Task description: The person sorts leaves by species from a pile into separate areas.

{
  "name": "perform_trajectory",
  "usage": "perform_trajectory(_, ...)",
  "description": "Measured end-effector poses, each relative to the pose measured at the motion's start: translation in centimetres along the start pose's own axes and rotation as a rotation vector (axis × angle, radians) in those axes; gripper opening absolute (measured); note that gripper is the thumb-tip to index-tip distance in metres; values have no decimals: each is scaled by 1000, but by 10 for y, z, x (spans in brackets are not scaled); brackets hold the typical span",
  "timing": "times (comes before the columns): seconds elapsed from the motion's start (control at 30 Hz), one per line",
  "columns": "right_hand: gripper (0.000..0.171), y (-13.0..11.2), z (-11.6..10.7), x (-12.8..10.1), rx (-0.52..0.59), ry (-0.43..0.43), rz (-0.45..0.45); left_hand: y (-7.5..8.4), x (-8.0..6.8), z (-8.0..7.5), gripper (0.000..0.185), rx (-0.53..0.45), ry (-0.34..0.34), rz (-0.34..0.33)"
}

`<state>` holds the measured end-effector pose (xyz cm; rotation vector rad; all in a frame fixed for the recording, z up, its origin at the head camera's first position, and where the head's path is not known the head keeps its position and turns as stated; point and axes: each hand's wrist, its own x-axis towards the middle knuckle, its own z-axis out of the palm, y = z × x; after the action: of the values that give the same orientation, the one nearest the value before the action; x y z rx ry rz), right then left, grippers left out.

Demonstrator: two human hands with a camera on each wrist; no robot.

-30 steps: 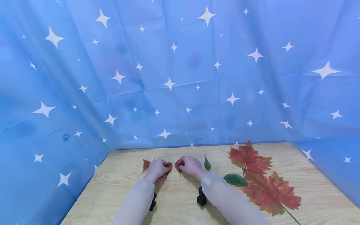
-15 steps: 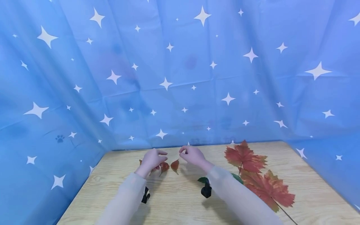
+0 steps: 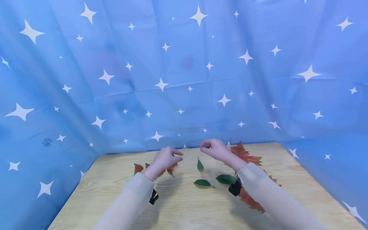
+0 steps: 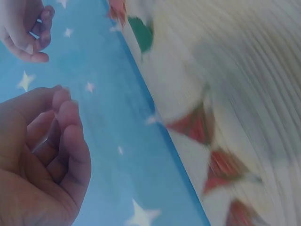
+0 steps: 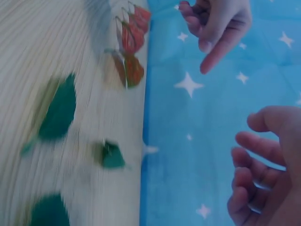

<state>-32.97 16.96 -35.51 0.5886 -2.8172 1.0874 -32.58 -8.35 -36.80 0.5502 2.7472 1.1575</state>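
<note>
My left hand point(image 3: 167, 157) hovers just above several small red leaves point(image 3: 172, 168) lying on the wooden table point(image 3: 178, 207). Its fingers are loosely curled, the forefinger points right, and it holds nothing. In the left wrist view that hand point(image 4: 47, 165) is empty, with the red leaves point(image 4: 197, 126) blurred below. My right hand point(image 3: 213, 148) hangs in the air farther right, above a small green leaf point(image 3: 200, 164), loosely curled and empty. The right wrist view shows this hand point(image 5: 268, 179) empty too, over green leaves point(image 5: 59, 113).
Two more green leaves point(image 3: 202, 182) lie in front of the right forearm. Large red maple leaves point(image 3: 245, 154) lie partly under the right arm. A blue star-printed curtain point(image 3: 184, 80) closes off the back and both sides. A black wrist mount point(image 3: 153, 196) sits on each forearm.
Both hands have let go of the small red leaves and risen off the table. The right hand has moved right, away from the left, uncovering green leaves.
</note>
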Motion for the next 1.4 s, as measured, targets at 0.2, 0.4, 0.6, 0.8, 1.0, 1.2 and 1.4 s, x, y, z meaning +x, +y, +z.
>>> perform_trajectory(0.2, 17, 18, -13, -16, -34, -35, 20, 12, 2, 21, 30, 35, -51, 25)
perform_trajectory(0.4, 12, 43, -10, -30, -2, -77, 46, 14, 1, 45, 49, -36, -88, 19)
perform_trajectory(0.6, 23, 67, -2, -52, 50, -75, 47, 3, -4, 66, 53, -158, -157, -92)
perform_trajectory(0.8, 23, 87, 3, -71, 69, -28, 115, -1, -12, 82, 53, -255, -229, -142)
perform_trajectory(1.0, 23, 107, 4, -84, 120, -23, 155, -2, -16, 98, 53, -351, -253, -161)
perform_trajectory(1.2, 23, 121, 2, -94, 153, -53, 127, -2, -14, 107, 42, -414, -257, -170)
perform_trajectory(1.4, 21, 128, 6, -95, 152, -55, 129, -5, -12, 107, 40, -452, -251, -172)
